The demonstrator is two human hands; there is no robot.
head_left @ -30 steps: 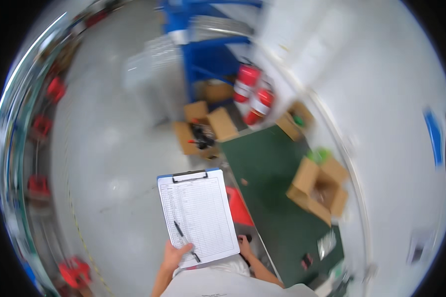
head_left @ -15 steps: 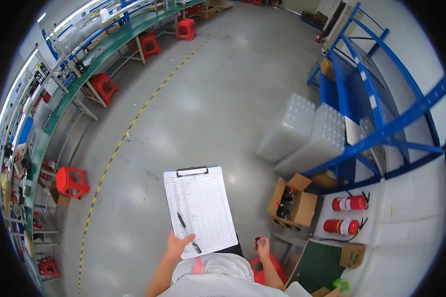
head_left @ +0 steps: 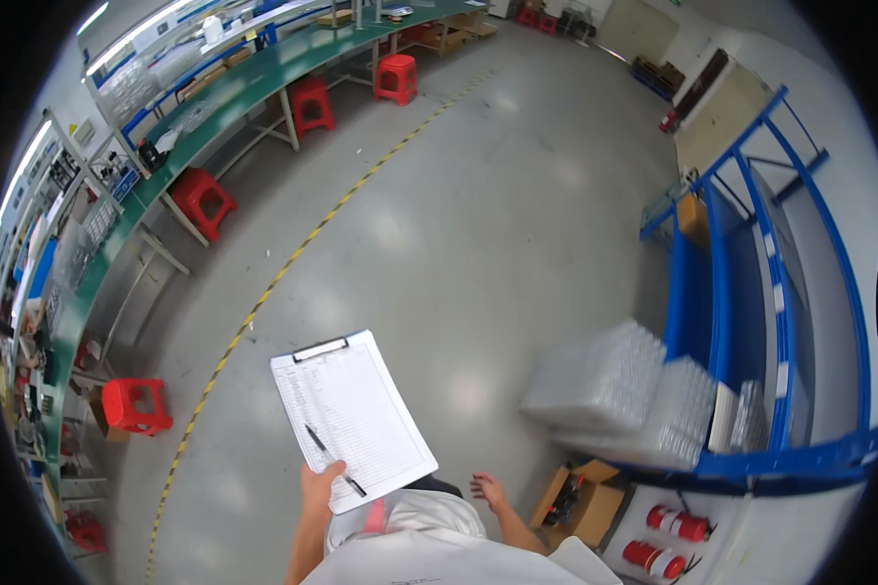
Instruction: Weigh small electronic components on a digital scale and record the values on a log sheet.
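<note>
My left hand grips the lower left edge of a clipboard, its thumb on top. A printed table sheet lies under the black clip. Slantwise across the sheet lies a dark pen, pressed down by the same thumb near its middle. My right hand hangs at my right side, apart from the clipboard. Its fingers are spread, and I see nothing in them.
A green workbench with red stools runs along the left, behind a yellow-black floor line. At right stand bubble-wrapped stacks, a blue rack, an opened carton and red fire extinguishers.
The clipboard has shifted left and tilted in my view. My right hand has opened from a pinch near a small black item, which no longer shows. The rack and carton appear lower.
</note>
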